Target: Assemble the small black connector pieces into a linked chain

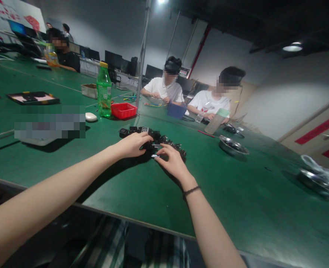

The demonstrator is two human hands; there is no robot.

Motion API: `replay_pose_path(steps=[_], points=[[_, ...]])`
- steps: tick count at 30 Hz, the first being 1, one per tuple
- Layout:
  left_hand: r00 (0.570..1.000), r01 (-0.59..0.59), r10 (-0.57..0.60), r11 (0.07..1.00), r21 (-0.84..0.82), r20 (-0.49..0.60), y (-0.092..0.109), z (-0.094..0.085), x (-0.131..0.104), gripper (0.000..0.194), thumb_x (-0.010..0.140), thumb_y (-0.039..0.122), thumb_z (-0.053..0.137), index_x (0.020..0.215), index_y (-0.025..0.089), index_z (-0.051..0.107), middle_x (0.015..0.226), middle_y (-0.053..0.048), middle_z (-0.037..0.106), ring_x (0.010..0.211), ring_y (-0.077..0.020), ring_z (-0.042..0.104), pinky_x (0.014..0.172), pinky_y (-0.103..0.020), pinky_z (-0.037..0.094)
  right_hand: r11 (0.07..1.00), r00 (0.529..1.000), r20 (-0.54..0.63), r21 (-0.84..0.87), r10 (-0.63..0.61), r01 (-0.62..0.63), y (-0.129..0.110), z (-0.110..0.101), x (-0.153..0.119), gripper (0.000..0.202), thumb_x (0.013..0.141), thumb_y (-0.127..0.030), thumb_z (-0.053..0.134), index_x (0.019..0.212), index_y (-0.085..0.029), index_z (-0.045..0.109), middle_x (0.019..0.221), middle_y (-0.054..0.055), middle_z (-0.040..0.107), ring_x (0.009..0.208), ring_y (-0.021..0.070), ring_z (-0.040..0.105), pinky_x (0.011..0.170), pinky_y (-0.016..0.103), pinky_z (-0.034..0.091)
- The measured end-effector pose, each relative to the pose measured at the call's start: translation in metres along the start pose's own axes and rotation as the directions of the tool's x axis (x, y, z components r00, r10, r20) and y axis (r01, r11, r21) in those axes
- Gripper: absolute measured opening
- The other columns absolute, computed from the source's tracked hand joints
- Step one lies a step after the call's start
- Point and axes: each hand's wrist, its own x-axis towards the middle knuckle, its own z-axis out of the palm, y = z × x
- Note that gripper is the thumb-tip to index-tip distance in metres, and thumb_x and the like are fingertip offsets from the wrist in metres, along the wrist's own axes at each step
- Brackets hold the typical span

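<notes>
Both hands are close together over a cluster of small black parts [170, 141] on the green table. My left hand [132, 144] is closed, its fingers curled over a dark piece that I cannot make out. My right hand [172, 162] is closed in a pinch at a small shiny metal piece [155, 156], whose kind is too small to tell. Another thin bright glint lies between the two hands. Several black block-shaped parts [133, 130] sit in a row just beyond my left hand, and more loose black parts lie behind my right fingers.
A green bottle [104, 91] and a red tray [124, 111] stand beyond my left hand. A blurred-out pale container [41, 141] and a white mouse [91, 117] lie left. Metal bowls [233, 146] are at right. Two people in white shirts sit across the table [237, 201].
</notes>
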Motion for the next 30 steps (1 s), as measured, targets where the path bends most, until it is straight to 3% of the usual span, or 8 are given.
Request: replay_pose_path(steps=[11, 30], points=[[0.998, -0.021, 0.02, 1.0, -0.012, -0.067, 0.0036, -0.0044, -0.0002, 0.033, 0.076, 0.016, 0.058, 0.109, 0.016, 0.059, 0.108, -0.009, 0.06, 0.089, -0.0196, 0.062, 0.078, -0.031, 0.049, 0.999, 0.999, 0.033, 0.047, 0.009, -0.01, -0.0005, 0.0003, -0.0001, 0.007, 0.078, -0.021, 0.066, 0.085, -0.018, 0.067, 0.124, 0.014, 0.059, 0.118, 0.0243, 0.057, 0.102, 0.043, 0.044], [0.996, -0.07, 0.067, 0.996, -0.052, -0.058, 0.0021, 0.002, 0.0007, 0.033, 0.078, 0.019, 0.059, 0.11, 0.015, 0.06, 0.105, -0.009, 0.063, 0.09, -0.0204, 0.064, 0.078, -0.031, 0.05, 1.0, 1.0, 0.022, 0.011, -0.004, 0.003, -0.0003, 0.0005, 0.0005, 0.006, 0.079, -0.022, 0.067, 0.084, -0.019, 0.067, 0.121, 0.013, 0.06, 0.118, 0.0246, 0.056, 0.103, 0.043, 0.042]])
